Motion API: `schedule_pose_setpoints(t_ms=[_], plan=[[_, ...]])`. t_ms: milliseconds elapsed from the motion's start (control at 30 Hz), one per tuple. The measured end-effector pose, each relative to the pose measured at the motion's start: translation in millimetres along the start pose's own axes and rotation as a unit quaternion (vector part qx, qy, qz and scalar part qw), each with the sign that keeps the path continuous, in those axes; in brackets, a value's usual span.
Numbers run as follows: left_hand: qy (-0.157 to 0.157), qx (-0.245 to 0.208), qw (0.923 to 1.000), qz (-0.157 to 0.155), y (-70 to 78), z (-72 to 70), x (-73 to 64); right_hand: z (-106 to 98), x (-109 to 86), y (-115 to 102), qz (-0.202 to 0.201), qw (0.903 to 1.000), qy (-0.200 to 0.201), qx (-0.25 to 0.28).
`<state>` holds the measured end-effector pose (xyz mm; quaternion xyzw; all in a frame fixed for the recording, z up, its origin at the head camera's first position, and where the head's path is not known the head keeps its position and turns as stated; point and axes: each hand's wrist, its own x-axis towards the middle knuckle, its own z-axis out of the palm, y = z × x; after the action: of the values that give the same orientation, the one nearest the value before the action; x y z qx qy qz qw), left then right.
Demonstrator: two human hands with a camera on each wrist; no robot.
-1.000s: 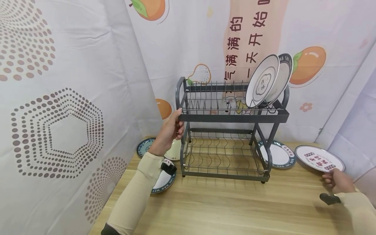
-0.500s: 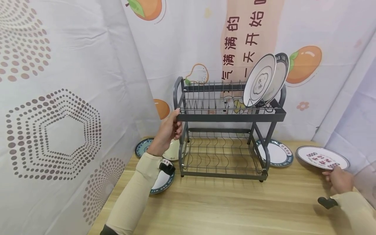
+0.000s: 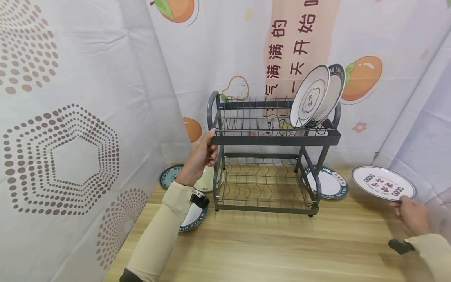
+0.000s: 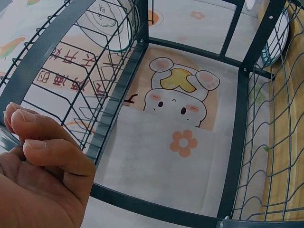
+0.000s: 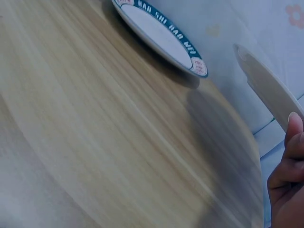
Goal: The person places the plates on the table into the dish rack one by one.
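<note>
My left hand (image 3: pixel 201 158) grips the upper left corner of a dark grey two-tier dish rack (image 3: pixel 275 140); in the left wrist view, its curled fingers (image 4: pixel 57 156) are at the frame. At the far right, my right hand (image 3: pixel 412 213) pinches the near rim of a white oval plate (image 3: pixel 384 183) with red print and a dark edge line. That plate is held tilted above the table, and the right wrist view shows it (image 5: pixel 268 85) apart from the tabletop. Two white plates with dark rims (image 3: pixel 310 98) lean upright in the upper tier's right end.
A teal-rimmed plate (image 3: pixel 325 183) lies right of the rack. Left of it lie a blue-patterned plate (image 3: pixel 170 176), a pale yellow-green dish (image 3: pixel 206 180) and another teal-rimmed plate (image 3: pixel 193 213), partly behind my left arm. Printed curtains (image 3: pixel 141 78) hang around the wooden table (image 3: pixel 267 243).
The plate in my right hand has risen a little and tips its printed face more toward me. My left hand keeps its grip on the rack; the view has shifted slightly.
</note>
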<state>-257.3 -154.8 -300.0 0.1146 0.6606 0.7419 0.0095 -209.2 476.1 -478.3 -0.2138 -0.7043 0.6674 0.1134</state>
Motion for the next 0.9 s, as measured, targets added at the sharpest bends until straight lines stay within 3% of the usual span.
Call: schedule_pose_setpoints(t_ms=[300,900], plan=[[-0.006,-0.003,1.0,0.004,0.5,-0.8,-1.3,-3,-8.5,-6,-0.002,0.9986,-0.027,0.045],[-0.008,-0.004,1.0,0.003,-0.9,-0.6,-1.6,-5,-23.9,-11,-0.021,0.9942,-0.078,0.071]])
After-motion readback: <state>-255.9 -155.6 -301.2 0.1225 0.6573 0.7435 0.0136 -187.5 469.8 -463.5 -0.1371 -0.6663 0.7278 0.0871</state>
